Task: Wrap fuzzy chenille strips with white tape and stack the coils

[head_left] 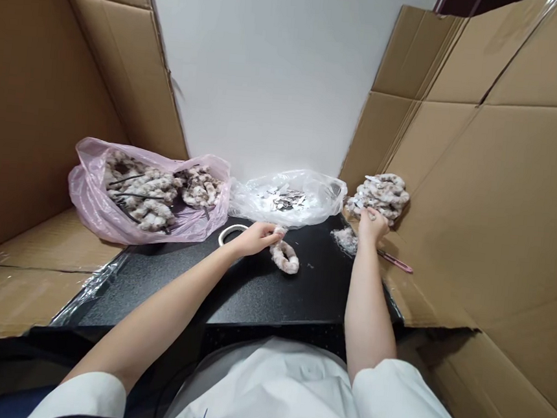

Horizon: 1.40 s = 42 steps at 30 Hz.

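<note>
Between the fingertips of my left hand point(259, 238) is the upper end of a fluffy beige-and-white fur loop point(285, 262). The loop hangs down over the black tabletop, its lower part forming a ring. My right hand point(373, 228) is closed at the front of a heaped pile of similar fur loops point(383, 193) on the right. Whatever its fingers pinch is too small to make out. Just left of that hand lies a loose clump of fluff point(345, 239). A pink-handled tool point(395, 261) rests beside my right wrist, partly hidden.
A pink plastic bag point(88, 208) on the left holds furry strips and dark cords. A clear bag point(254, 203) with small white and dark pieces stands centre back. A white tape roll point(227, 232) lies near my left hand. Cardboard walls point(512, 210) flank the black table point(164, 290).
</note>
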Motion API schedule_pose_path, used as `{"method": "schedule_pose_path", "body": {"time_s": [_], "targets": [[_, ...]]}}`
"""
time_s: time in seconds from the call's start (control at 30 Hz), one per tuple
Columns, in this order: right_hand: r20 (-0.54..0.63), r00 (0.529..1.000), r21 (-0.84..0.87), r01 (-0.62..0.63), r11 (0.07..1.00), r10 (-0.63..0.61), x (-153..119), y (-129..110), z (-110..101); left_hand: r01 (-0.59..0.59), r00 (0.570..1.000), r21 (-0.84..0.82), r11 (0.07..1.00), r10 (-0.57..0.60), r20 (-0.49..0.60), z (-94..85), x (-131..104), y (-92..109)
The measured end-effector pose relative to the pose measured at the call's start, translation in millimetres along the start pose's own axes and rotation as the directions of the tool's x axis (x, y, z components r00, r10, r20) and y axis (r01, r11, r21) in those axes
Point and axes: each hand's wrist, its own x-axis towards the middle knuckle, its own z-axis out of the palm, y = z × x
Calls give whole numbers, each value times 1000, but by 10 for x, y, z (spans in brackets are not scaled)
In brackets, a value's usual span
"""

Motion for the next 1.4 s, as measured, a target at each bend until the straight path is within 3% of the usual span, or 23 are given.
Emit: {"method": "schedule_pose_path", "body": {"time_s": [0.07, 0.1, 0.17, 0.2, 0.33, 0.47, 0.57, 0.63, 1.0, 1.4], "targets": [[-80, 996, 190, 49, 981, -34, -18, -88, 4, -2, 1000, -2, 1000, 2, -1, 2, 0, 1], [-44, 997, 289, 70, 955, -60, -43, -146, 16, -5, 1000, -2, 1000, 5, -2, 3, 0, -1], [153, 976, 467, 65, 882, -153, -133, -288, 61, -9, 1000, 1, 1000, 9, -2, 5, 3, -5], [260, 944, 529, 37, 848, -204, -198, -368, 91, -9, 1000, 3, 1000, 9, -3, 5, 4, -6], [555, 727, 637, -59, 768, -404, -529, -688, 206, -21, 1000, 18, 1000, 22, -5, 3, 7, 1], [716, 476, 631, -126, 765, -512, -795, -889, 260, -31, 999, 12, 999, 32, -11, 5, 5, 6], [758, 394, 613, -159, 774, -519, -890, -934, 280, -38, 999, -11, 999, 38, -7, 11, 6, -10], [756, 400, 613, -158, 774, -518, -917, -938, 292, -39, 999, -16, 999, 39, -3, 14, 8, -24], [708, 529, 630, -172, 757, -469, -879, -883, 373, -38, 999, 5, 999, 38, -9, 10, 3, 9], [708, 553, 621, -193, 760, -438, -853, -888, 362, -24, 1000, 30, 999, 24, -7, -2, -2, 7]]}}
